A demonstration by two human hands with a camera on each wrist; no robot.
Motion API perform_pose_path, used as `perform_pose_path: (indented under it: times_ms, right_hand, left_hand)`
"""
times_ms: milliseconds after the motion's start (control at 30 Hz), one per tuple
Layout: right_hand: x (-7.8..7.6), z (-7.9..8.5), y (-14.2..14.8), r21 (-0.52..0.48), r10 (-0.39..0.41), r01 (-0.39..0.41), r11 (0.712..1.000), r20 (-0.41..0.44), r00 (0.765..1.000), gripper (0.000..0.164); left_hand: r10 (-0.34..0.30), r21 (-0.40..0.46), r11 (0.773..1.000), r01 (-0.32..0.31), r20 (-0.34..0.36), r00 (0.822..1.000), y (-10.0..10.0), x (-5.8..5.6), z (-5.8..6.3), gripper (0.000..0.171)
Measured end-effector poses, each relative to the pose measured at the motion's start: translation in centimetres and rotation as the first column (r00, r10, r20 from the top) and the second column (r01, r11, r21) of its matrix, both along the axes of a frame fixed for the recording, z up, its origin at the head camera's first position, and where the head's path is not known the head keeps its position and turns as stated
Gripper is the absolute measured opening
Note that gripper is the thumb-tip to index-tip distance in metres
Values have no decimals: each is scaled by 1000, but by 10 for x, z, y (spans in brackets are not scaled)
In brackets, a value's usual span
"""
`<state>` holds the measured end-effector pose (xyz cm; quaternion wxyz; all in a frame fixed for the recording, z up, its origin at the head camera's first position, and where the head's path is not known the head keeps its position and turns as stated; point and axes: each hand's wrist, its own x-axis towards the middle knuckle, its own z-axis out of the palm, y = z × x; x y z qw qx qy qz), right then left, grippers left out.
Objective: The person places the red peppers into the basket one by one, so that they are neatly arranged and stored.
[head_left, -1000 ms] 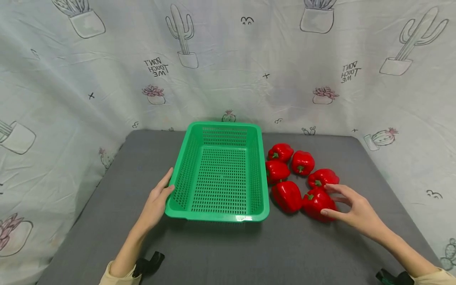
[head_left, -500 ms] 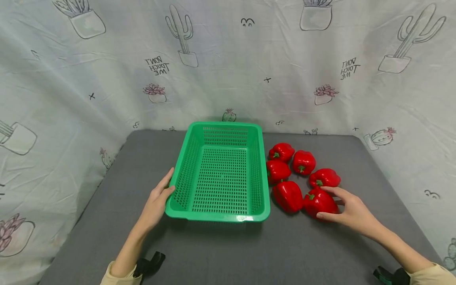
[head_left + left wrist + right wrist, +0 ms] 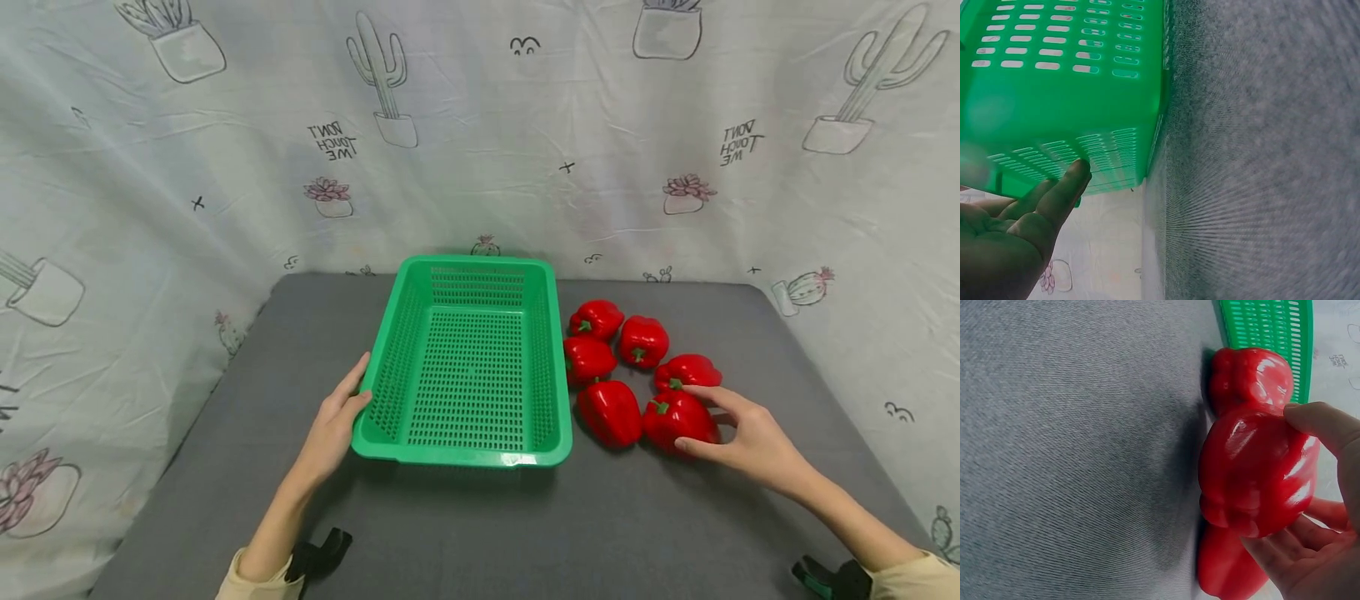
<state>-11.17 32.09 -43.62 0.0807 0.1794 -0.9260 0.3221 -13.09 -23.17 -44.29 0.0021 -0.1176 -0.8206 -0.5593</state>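
A green perforated plastic basket (image 3: 468, 375) stands in the middle of the table with nothing inside it. My left hand (image 3: 335, 421) rests against its left side, thumb at the rim; in the left wrist view, straight fingers (image 3: 1063, 194) touch the outer wall under the rim. To the right of the basket, my right hand (image 3: 753, 442) grips the front right red bell pepper (image 3: 681, 423). Its thumb (image 3: 1316, 419) lies on one side and its fingers curl around the other. Several more red bell peppers, such as the one nearest the basket's front corner (image 3: 611, 414), lie close by.
The grey table (image 3: 480, 533) ends at a pale curtain (image 3: 480, 167) printed with cacti, at the back and sides. The peppers are clustered tightly, with one back pepper (image 3: 687, 372) just behind the gripped one. Black straps (image 3: 321, 557) circle both wrists.
My right hand has closed in around the front right pepper, which has shifted slightly toward the back. The left hand stays at the basket's side. The view has drifted a little.
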Motion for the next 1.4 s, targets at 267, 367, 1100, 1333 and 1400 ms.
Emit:
perform_pose_path:
  times_ms: [267, 367, 1100, 1333, 1400]
  right_hand:
    - [-1, 8, -1, -18, -15, 15, 1000, -5, 1000, 70]
    - [-2, 14, -4, -33, -14, 14, 999, -8, 1000, 68]
    - [-85, 95, -126, -578, 262, -152, 802, 112, 958, 59]
    - [-126, 109, -193, -639, 339, -172, 750, 148, 929, 56]
    - [-135, 109, -212, -638, 344, -161, 753, 173, 923, 56]
  left_hand:
    - [-15, 16, 1000, 15, -8, 1000, 0, -1, 1, 52]
    - [-15, 23, 1000, 16, -6, 1000, 0, 0, 0, 52]
    - [-8, 11, 1000, 8, -31, 999, -1, 1, -2, 52]
    - [-34, 57, 998, 37, -51, 998, 0, 0, -3, 53]
    - [-35, 60, 998, 38, -44, 998, 1, 0, -3, 53]
